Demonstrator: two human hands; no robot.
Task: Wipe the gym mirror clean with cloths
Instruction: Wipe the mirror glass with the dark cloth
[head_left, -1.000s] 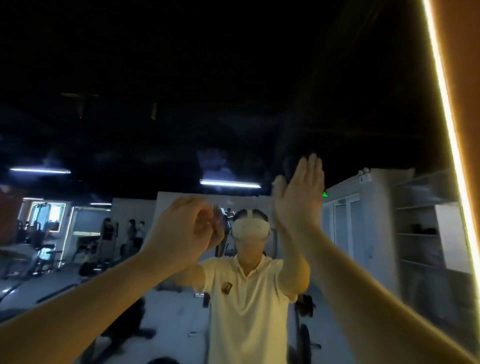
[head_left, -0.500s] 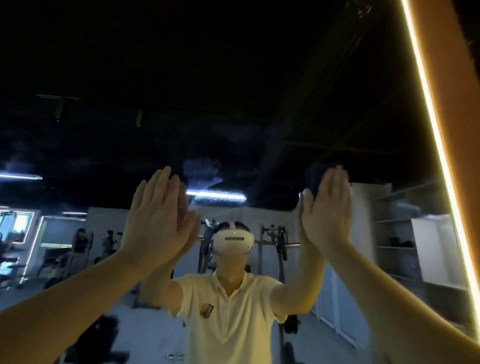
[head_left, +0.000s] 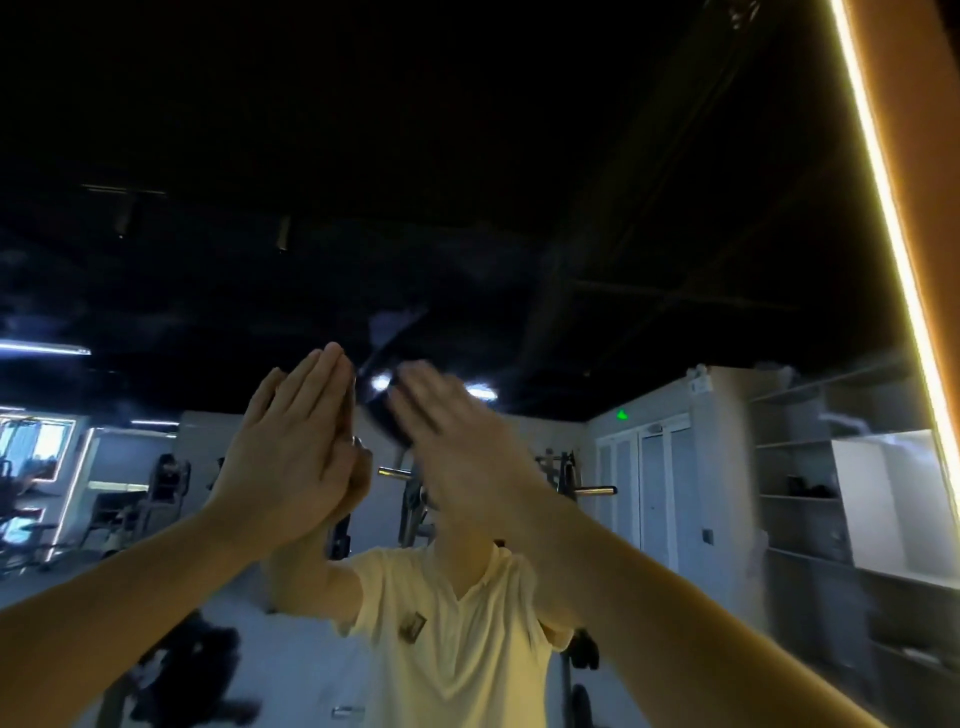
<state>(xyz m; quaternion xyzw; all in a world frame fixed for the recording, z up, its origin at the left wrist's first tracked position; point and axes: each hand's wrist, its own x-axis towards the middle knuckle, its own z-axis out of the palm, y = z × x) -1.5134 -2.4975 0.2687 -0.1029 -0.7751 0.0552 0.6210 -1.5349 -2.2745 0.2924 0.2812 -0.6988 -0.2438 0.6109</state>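
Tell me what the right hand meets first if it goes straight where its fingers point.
The right hand probably meets only bare mirror up-left; the left hand sits just beside that line, and blur leaves it unsure.

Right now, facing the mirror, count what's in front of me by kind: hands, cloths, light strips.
Hands: 2, left hand and right hand, both flat.
Cloths showing: 1, dark cloth behind the right hand.
Light strip: 1.
Total: 4.

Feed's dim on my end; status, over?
Left hand flat on mirror. Right hand flat, blurred, dark cloth likely beneath. No obstruction seen.
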